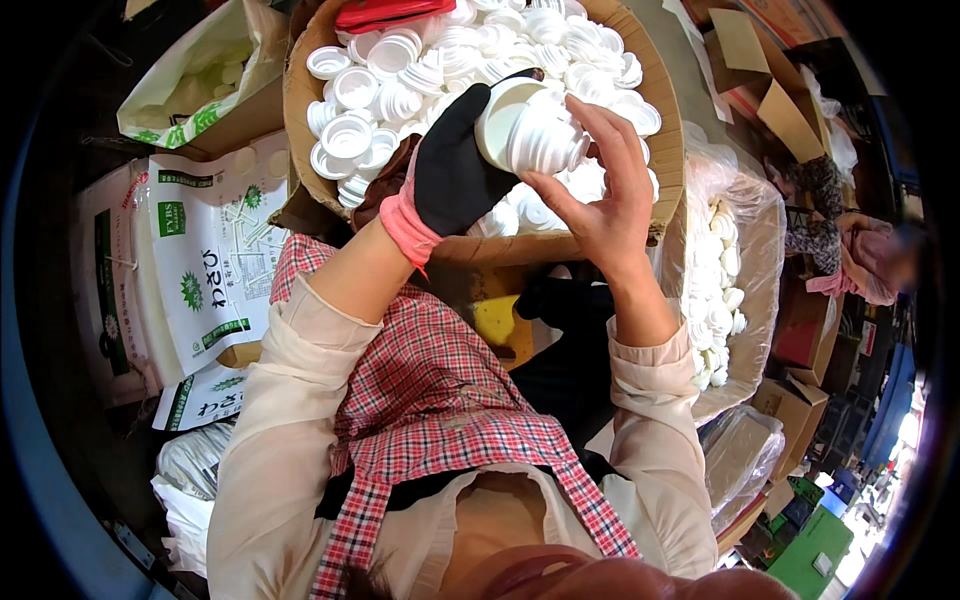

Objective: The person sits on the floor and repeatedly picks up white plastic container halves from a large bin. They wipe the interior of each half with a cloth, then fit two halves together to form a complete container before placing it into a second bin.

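Note:
My left hand [458, 172], in a black glove with a pink cuff, is wrapped round white plastic caps [541, 128] that look stacked with their sides toward my right hand. The bare right hand [615, 200] grips the other side of these caps, thumb below and fingers above. Both hands are over a large cardboard box [672, 125] heaped with loose white caps [352, 90]. Where the caps meet the glove, the left fingers are partly hidden.
To the right stands a plastic-lined carton [762, 275] holding more small white pieces [712, 300]. At the left are printed white sacks [205, 265] and an open bag [215, 75]. A red item [392, 12] lies at the heap's far edge. Cardboard boxes [790, 115] stand far right.

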The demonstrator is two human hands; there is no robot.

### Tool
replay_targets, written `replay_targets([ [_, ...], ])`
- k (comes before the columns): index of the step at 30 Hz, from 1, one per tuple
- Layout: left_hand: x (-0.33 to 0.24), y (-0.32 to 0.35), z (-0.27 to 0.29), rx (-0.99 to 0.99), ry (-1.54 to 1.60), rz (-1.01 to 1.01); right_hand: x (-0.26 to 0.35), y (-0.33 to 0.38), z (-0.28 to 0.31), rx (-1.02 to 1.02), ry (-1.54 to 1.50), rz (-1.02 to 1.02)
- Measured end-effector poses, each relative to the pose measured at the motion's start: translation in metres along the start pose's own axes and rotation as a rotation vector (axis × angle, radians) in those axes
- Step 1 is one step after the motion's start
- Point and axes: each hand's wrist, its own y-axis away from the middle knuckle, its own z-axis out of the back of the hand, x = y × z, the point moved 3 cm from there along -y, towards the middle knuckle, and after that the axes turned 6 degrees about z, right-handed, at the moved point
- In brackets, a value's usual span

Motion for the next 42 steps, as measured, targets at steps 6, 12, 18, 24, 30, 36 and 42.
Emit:
replay_targets([
  [6,-0.003,0.003,0.003,0.05,0.101,0.03,0.004,0.001,-0.004,-0.016,0.034,0.032],
  [12,0.004,0.003,-0.006,0.093,0.794,0.184,0.006,0.0,-0.005,-0.022,0.074,0.044],
  [18,0.012,0.007,-0.013,0.117,0.976,0.239,0.008,0.001,-0.006,-0.022,0.087,0.042],
  [24,0.004,0.003,-0.007,0.061,0.86,0.225,0.008,0.001,-0.005,-0.02,0.081,0.041],
  [30,-0.001,0.01,-0.007,0.19,1.233,0.728,0.006,0.001,-0.008,0.003,0.071,0.053],
  [36,-0.005,-0.004,-0.004,0.233,1.392,0.65,-0.02,-0.003,0.0,0.008,-0.79,-0.408],
  [42,-0.008,0.001,-0.005,0.347,1.249,0.671,-0.031,0.007,-0.001,0.078,-0.857,-0.501],
])
